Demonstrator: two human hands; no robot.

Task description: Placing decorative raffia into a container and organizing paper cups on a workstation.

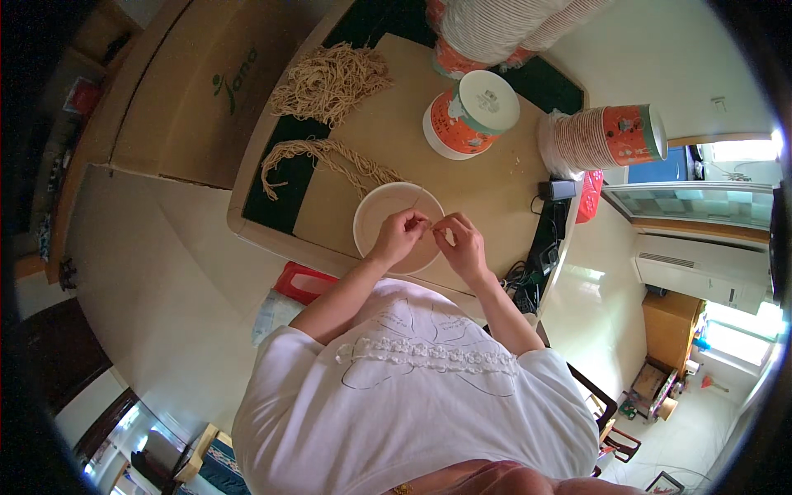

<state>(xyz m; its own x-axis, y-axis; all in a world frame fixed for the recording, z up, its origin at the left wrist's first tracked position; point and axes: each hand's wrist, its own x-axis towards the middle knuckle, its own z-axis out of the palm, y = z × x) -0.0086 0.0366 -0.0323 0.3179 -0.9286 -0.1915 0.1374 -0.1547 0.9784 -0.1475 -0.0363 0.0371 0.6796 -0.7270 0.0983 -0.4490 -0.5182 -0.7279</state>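
Note:
A round white paper bucket stands at the near edge of the table, its open mouth facing up. Over that mouth my left hand and my right hand are close together, fingertips pinched. Between them runs a thin cord, mostly hidden by the fingers. Just beyond the bucket lies a bundle of twisted beige cords, one end reaching the rim. Farther back is a loose, tangled heap of beige cord.
Orange-and-white paper buckets sit upside down mid-table, with wrapped stacks behind. Another bucket stack lies at the right. Near it are a black power adapter and cables. A large cardboard box stands left.

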